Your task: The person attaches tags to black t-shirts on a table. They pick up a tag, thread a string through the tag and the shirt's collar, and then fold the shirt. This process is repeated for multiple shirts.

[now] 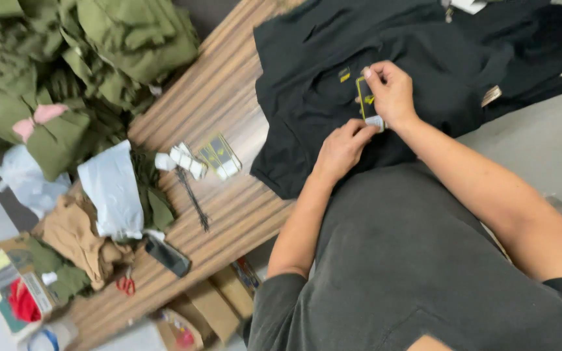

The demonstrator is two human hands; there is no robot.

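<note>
Tag [367, 99] in both hands was the centre of the work: a small dark card with a yellow edge, held against the black shirt [307, 71] near its collar. The right hand [391, 91] pinched the upper part of the tag between thumb and fingers. The left hand [343, 148] closed its fingertips on the lower white end of the tag, so both hands were grasping it. The shirt lay spread on the wooden table [229, 84], with more black cloth behind it.

Beside the shirt, on the bare wood, lay a small stack of tags [219, 156] and some white pieces just next to them. A bundle of thin black strings [193, 198] rested near these. Further along the table were a white plastic bag [112, 192], a phone [167, 255], a tan garment [76, 237] and red scissors [125, 284]. A large pile of green garments [86, 58] filled the far end. Cardboard boxes [209, 309] stood under the table edge.
</note>
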